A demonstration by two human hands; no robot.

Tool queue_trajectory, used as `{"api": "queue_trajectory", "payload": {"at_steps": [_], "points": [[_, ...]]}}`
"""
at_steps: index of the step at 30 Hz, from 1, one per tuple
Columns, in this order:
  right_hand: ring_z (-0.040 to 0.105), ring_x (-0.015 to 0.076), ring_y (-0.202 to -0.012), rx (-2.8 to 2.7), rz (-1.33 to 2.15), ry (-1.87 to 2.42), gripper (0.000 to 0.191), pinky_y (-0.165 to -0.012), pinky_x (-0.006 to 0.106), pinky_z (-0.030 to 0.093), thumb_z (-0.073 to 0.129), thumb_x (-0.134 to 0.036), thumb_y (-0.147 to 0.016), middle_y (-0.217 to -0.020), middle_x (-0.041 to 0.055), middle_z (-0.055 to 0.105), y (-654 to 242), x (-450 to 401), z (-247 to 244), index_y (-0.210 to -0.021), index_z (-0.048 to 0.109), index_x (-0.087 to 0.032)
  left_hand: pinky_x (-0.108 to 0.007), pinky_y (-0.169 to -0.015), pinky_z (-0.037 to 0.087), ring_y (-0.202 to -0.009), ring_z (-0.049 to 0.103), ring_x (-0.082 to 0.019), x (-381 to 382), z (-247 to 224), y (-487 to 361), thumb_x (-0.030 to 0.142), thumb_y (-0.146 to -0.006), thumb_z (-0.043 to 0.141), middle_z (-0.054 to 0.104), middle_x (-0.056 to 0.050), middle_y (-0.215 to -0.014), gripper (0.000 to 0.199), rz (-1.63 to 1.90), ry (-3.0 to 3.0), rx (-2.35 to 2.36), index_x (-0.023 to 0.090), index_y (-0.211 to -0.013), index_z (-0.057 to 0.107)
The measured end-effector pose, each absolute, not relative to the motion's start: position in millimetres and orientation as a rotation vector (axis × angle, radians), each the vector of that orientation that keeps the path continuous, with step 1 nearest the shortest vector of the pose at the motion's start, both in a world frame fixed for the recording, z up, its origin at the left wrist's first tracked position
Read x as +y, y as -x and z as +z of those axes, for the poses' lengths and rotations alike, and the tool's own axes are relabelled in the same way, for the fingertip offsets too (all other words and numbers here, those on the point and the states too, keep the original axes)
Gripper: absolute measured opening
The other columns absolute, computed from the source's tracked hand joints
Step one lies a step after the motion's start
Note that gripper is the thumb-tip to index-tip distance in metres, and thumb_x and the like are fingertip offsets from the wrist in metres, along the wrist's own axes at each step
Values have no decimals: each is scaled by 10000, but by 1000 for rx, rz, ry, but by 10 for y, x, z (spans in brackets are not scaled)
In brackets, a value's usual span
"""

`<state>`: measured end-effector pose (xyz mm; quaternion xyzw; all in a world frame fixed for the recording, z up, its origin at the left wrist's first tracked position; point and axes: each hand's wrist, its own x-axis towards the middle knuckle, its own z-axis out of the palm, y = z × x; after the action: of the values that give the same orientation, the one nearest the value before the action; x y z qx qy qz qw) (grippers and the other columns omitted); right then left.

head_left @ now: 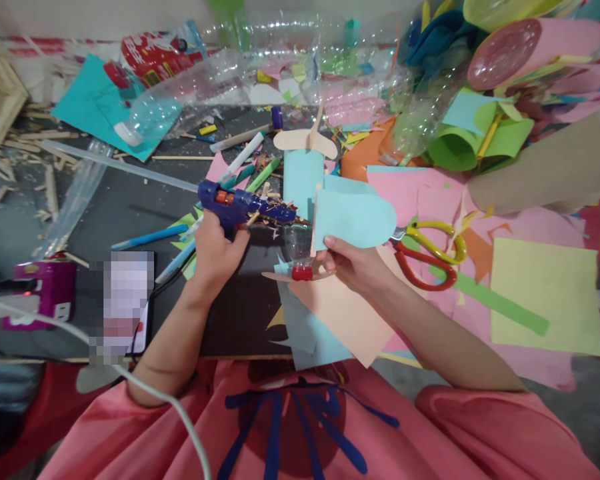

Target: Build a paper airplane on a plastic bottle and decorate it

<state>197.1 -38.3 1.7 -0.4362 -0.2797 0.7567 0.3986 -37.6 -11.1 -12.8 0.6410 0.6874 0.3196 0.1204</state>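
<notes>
My left hand (219, 248) is closed around the grip of a blue glue gun (225, 200). A long clear glue stick (130, 170) sticks out of its back, and wood bits cling round its nozzle. The nozzle tip reaches the straight edge of a light blue paper piece (357, 217) with a rounded end. My right hand (347, 260) pinches that piece at its lower left corner. Just behind lies a plastic bottle (299, 243) wrapped in light blue paper, its red cap (302, 273) towards me. Peach paper shapes (300, 140) sit at its far end.
Red and yellow scissors (425, 263) lie right of my right hand. Coloured paper sheets (545, 293) cover the right side. Clear bottles (155, 113) and markers (245, 157) lie behind. At left are a phone (143, 320), a purple box (45, 290) and a white cable (145, 387).
</notes>
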Motion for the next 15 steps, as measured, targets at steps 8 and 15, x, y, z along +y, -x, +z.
{"api": "queue_trajectory", "payload": {"at_steps": [8,15], "points": [[588,127,-588,-735,1924,1126,360,-618,275,503,795,-480,-673,-433,-31,515,-1979,-393,1,-518,630,-200,-366,-738,526,-699,596,-201,-115,-129,370,310,-694,559,621,-50,-816,346,969,-1858,1989,177,-1013,537],[570,112,-547,-709,1945,1125,394,-589,261,506,830,-510,-616,-413,-32,515,-1973,-393,24,-485,628,-198,-368,-707,503,-652,554,-191,-117,-124,381,338,-724,540,595,-57,-826,387,929,-1829,1975,162,-1066,502]]}}
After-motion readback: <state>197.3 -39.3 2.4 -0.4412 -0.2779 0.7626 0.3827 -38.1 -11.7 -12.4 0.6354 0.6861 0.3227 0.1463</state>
